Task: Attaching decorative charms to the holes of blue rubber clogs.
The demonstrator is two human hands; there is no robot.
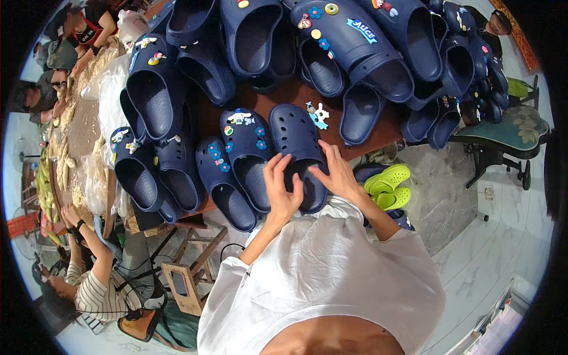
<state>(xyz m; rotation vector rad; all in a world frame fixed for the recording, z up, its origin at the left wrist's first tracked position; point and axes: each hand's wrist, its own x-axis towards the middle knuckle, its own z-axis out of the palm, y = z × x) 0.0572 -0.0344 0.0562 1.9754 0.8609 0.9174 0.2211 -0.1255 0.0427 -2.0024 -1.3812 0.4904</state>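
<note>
A plain navy clog (294, 128) with bare round holes lies at the table's near edge, toe pointing away from me. My left hand (283, 188) is closed on its left rim, the fingers bent and the thumb over the foot opening. On the opposite rim, my right hand (341, 173) grips with its thumb at the opening. Beyond the toe lie white and blue cartoon charms (318, 115) on the brown tabletop. Just left is a navy clog (245, 148) bearing blue flower charms and a white character charm. Another decorated clog (219, 177) sits beside that one.
Many navy clogs (354, 50) are piled across the table (266, 99). Lime green clogs (390, 180) lie on the floor to the right, near a green swivel chair (503, 135). A wooden stool (183, 284) stands lower left. Other people work at a table on the left.
</note>
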